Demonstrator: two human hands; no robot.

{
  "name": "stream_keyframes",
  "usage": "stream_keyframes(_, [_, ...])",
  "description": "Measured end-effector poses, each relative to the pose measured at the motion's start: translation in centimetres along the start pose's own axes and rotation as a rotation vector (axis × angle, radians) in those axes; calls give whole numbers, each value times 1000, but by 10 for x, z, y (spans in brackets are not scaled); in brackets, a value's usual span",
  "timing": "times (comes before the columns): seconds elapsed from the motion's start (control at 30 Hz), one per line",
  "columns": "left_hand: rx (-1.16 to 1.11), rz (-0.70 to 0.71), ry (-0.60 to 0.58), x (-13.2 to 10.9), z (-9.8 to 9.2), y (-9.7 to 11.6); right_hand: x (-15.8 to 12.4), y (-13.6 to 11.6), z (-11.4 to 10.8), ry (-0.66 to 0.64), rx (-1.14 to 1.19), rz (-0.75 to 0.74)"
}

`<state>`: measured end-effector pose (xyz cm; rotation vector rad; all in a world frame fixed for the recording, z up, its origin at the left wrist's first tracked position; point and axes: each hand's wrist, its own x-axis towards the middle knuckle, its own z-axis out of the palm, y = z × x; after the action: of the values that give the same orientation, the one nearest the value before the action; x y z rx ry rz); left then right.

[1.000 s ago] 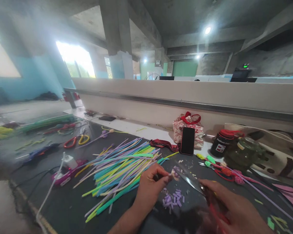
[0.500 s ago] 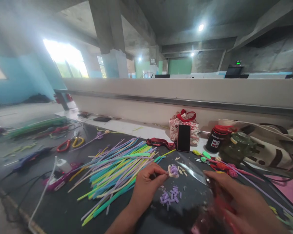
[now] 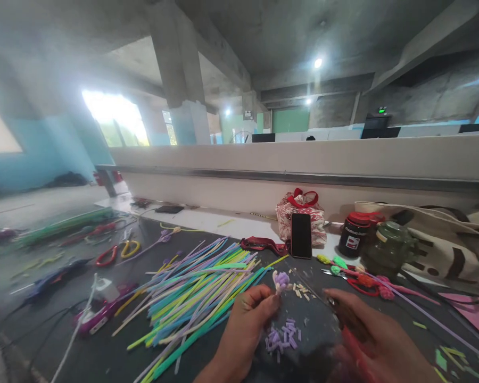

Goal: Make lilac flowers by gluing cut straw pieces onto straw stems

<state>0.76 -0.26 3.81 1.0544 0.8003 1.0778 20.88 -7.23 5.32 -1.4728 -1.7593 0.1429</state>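
Observation:
My left hand [image 3: 247, 319] is closed in a pinch on a small purple flower-like piece [image 3: 281, 279], held just above the dark table [image 3: 104, 351]. My right hand [image 3: 367, 340] grips red-handled scissors [image 3: 349, 340]; their blades point left toward the piece and stop short of it. A small heap of purple cut bits [image 3: 283, 338] lies between my hands. A fan of pastel sticks [image 3: 199, 287] in blue, green, yellow and lilac lies left of my left hand.
A phone [image 3: 301, 235] leans on a red-and-white pouch [image 3: 299, 210]. A black jar with a red lid [image 3: 355, 231], a green glass jar [image 3: 389, 247] and a canvas bag [image 3: 443, 239] stand at right. A pink glue gun [image 3: 99, 314] and spare scissors [image 3: 115, 252] lie at left.
My left hand has lifted the purple piece slightly and drawn nearer. The scissors' blades have pulled back from the piece. The view has tilted a little.

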Motion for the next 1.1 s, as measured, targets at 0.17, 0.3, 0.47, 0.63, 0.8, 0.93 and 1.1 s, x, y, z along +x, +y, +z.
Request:
stream_keyframes(0.17, [-150, -102, -28, 0, 6, -3, -2, -8, 7, -86, -50, -21])
stream_keyframes(0.3, [-170, -141, -9, 0, 10, -4, -1, -11, 5, -95, -120, -65])
stream_keyframes(0.47, [-138, -130, -7, 1, 11, -5, -1, -11, 2, -105, -166, -115])
stream_keyframes(0.63, [-125, -116, 12, 4, 8, -13, -2, -7, 3, -134, -188, -170])
stream_keyframes(0.8, [-133, -103, 31, 4, 4, -17, -4, -8, 5, -104, -167, -154])
stream_keyframes(0.93, [-141, -75, 20, 2, 3, -13, -6, -4, 9, -72, -38, -52])
stream_keyframes(1.1, [-215, -112, 37, -3, 4, 3, 1, 21, 2, -32, 44, 36])
